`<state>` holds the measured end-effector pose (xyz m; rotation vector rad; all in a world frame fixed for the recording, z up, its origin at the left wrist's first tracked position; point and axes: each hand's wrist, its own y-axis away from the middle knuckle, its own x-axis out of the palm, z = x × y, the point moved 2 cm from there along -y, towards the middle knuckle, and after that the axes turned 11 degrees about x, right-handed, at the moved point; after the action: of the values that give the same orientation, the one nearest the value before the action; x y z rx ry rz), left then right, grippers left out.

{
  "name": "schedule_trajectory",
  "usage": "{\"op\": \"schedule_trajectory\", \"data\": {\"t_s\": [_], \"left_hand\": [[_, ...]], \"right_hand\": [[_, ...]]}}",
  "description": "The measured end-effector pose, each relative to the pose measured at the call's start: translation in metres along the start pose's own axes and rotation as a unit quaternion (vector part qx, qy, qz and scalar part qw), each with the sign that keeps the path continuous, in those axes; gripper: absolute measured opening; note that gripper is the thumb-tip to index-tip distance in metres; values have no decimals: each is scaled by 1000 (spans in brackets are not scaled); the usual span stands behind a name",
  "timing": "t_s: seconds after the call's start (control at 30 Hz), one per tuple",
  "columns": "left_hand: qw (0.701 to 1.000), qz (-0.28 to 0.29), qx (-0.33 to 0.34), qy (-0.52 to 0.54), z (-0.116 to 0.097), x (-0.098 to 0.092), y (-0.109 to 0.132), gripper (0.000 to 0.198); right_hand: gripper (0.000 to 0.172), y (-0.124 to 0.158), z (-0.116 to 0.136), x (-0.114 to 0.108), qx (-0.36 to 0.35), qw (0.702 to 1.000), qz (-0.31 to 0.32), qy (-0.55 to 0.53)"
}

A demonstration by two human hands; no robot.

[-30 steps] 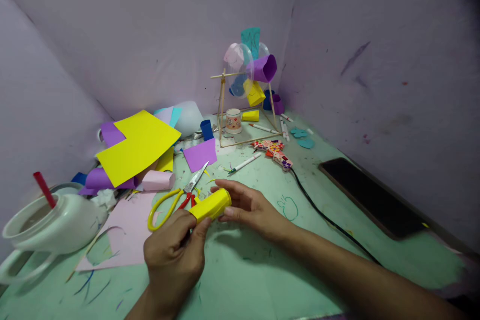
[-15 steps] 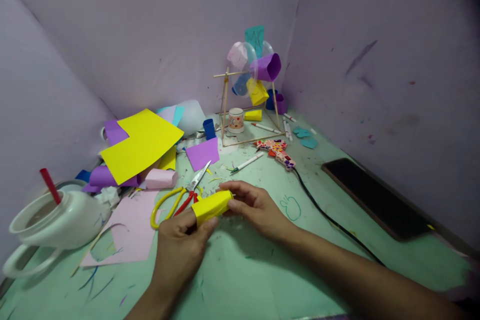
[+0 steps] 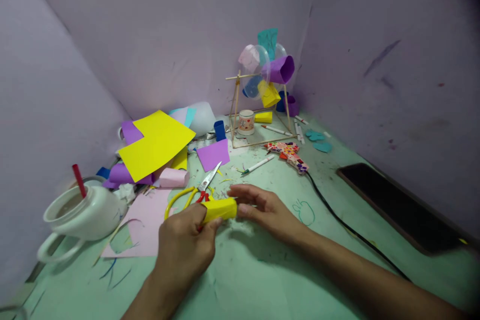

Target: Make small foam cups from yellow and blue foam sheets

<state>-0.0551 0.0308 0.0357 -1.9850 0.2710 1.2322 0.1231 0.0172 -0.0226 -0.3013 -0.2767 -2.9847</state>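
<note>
My left hand [image 3: 189, 240] is closed around one end of a small yellow paper tube [image 3: 221, 209], with the index finger pushed inside it and the thumb along its near side. At the tube's other end is my right hand [image 3: 268, 210], its fingers curved and apart from the thumb. The right thumb tip lies right by the rim; whether it touches cannot be made out. Just behind the left hand lie scissors with yellow handles [image 3: 173, 201], and a red-handled tool [image 3: 202, 196] is partly hidden by the tube.
A stick frame [image 3: 235, 107] carries a clear wheel with coloured paper cups. To its front right sit a patterned glue gun [image 3: 287, 152] with a black cord and a dark phone [image 3: 393, 205]. At left are yellow sheets [image 3: 157, 142], pink paper [image 3: 146, 230] and a white teapot-like vessel [image 3: 101, 215].
The right fingers have loosened from the tube's end and spread apart. The left hand has turned a little with the tube. The whole view has shifted, so things appear further right.
</note>
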Motion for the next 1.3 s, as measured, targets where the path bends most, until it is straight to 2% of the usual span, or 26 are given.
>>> {"op": "schedule_trajectory", "data": {"t_s": [0.1, 0.17, 0.23, 0.27, 0.3, 0.4, 0.47, 0.53, 0.6, 0.7, 0.8, 0.83, 0.87, 0.9, 0.97, 1.03, 1.1, 1.2, 1.3], "left_hand": [[991, 123, -33, -42, 30, -21, 2, 28], [981, 170, -65, -64, 52, -36, 7, 27], [975, 186, -93, -74, 68, -47, 11, 25], [973, 188, -108, -73, 73, -50, 13, 25], [972, 189, -124, -67, 77, -52, 15, 26], [967, 193, -160, -46, 81, -53, 16, 31], [966, 198, -159, -43, 81, -51, 17, 31], [967, 200, -150, -47, 82, -51, 18, 28], [974, 178, -130, -45, 83, -51, 19, 25], [994, 96, -41, -8, 77, -52, 20, 20], [995, 30, 84, 32, 55, -44, 18, 9], [992, 18, 119, 41, 44, -40, 17, 6], [987, 10, 152, 51, 32, -34, 15, 4], [982, 1, 181, 63, 19, -27, 14, 4], [970, -13, 226, 84, -5, -13, 12, 6], [962, -27, 259, 86, -23, 1, 11, 9], [956, -30, 278, 92, -33, 14, 13, 12], [951, -13, 281, 126, -35, 30, 20, 29], [958, -31, 236, 161, -29, 38, 31, 62]], "right_hand": [[28, -1, 26, -8, -47, 986, -120, 107], [18, -11, 47, -3, -78, 961, -159, 211], [17, -33, 64, 15, -99, 913, -143, 368], [20, -48, 69, 29, -113, 873, -118, 460], [19, -63, 71, 43, -122, 855, -94, 494], [22, -110, 65, 87, -138, 820, -42, 554], [35, -135, 55, 112, -151, 797, -28, 585], [39, -151, 48, 129, -148, 779, -23, 609], [35, -156, 47, 133, -144, 772, -24, 619], [35, -139, 61, 113, -149, 783, -40, 603], [37, -89, 77, 66, -139, 813, -65, 561], [37, -67, 78, 48, -135, 834, -77, 530], [37, -42, 76, 30, -123, 889, -84, 433], [36, -18, 71, 14, -107, 925, -94, 352], [36, 28, 52, -11, -76, 953, -129, 265], [46, 60, 28, -24, -59, 959, -150, 232], [51, 78, 8, -27, -73, 953, -170, 240], [51, 84, -9, -24, -111, 942, -162, 271], [53, 81, -13, -20, -143, 934, -144, 294]]}}
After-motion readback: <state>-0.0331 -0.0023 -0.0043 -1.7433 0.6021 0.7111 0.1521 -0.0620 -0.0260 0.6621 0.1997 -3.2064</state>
